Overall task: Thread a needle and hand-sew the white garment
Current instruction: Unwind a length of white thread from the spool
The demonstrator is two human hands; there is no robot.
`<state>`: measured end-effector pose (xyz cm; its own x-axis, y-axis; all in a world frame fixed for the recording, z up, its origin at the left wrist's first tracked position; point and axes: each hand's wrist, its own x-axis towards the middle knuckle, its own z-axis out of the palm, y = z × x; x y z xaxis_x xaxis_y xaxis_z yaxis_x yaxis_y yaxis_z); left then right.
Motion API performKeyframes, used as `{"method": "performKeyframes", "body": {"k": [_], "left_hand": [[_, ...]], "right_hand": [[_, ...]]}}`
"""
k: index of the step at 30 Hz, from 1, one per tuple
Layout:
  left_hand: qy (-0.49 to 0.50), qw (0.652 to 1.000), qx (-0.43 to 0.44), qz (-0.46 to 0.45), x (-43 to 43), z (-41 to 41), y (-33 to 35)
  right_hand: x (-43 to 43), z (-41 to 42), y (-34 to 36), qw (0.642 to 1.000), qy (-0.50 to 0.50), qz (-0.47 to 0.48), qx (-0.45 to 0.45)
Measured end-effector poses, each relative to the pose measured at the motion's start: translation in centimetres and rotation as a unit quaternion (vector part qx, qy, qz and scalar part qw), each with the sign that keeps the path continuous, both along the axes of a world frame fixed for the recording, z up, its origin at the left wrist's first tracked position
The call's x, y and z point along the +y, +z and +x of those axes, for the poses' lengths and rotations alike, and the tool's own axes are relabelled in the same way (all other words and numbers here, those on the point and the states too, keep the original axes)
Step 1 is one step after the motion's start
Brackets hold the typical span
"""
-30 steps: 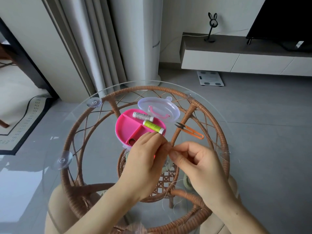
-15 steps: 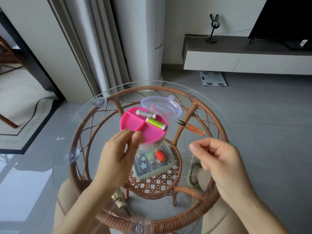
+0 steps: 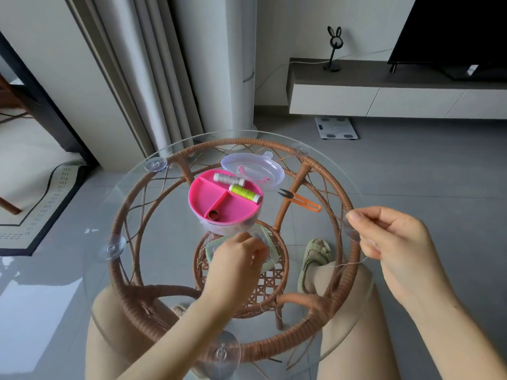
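Both hands apart above table [image 3: 116, 229]: R hand [image 3: 392, 242] pinches thread [image 3: 341, 266]; L hand [image 3: 237, 259] has fingers curled, can't tell if on a needle. No garment in view. Risk: overpulling could slip thread from the eye.

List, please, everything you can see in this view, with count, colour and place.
table: 1, clear glass on brown wicker, centre
sewing box: 1, pink, clear lid open, on table
grey spool: 1, grey, in box, far side
green spool: 1, lime, in box, far side
thimble: 1, coppery, in box, near side
snips: 1, orange, on table right of box
thread: 1, pale, near table's right rim
slipper: 1, beige, on floor
scale: 1, white, floor beyond table
television: 1, black, top right
left hand: 1, curled, over table centre
right hand: 1, pinching thread, right
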<state>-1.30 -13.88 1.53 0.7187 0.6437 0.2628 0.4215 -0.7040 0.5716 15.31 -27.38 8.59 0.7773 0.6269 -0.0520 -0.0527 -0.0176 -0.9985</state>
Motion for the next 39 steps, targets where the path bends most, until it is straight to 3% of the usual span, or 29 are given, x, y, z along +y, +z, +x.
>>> {"method": "performKeyframes", "body": {"k": [11,15,18,21,34,39], "left_hand": [[-0.048,0.993,0.099,0.03,-0.2,7.2,-0.1],[-0.05,0.989,0.137,0.04,0.3,6.8,0.3],[-0.038,0.992,0.12,0.032,0.7,6.0,0.5],[-0.043,0.989,0.138,0.022,0.6,5.6,0.6],[-0.073,0.958,0.259,0.103,-0.4,6.4,0.7],[-0.075,0.955,0.274,0.088,0.2,6.0,1.1]], "right_hand": [[-1.2,0.8,-0.8,1.0,0.002,-0.003,-0.016],[-0.7,1.2,-2.7,0.986,0.007,-0.069,-0.149],[0.4,1.2,-4.9,0.943,0.047,-0.177,-0.276],[1.5,1.0,-6.8,0.91,0.088,-0.239,-0.327],[2.3,1.5,-7.7,0.923,0.05,-0.219,-0.312],[1.9,1.6,-7.2,0.925,0.041,-0.212,-0.312]]}}
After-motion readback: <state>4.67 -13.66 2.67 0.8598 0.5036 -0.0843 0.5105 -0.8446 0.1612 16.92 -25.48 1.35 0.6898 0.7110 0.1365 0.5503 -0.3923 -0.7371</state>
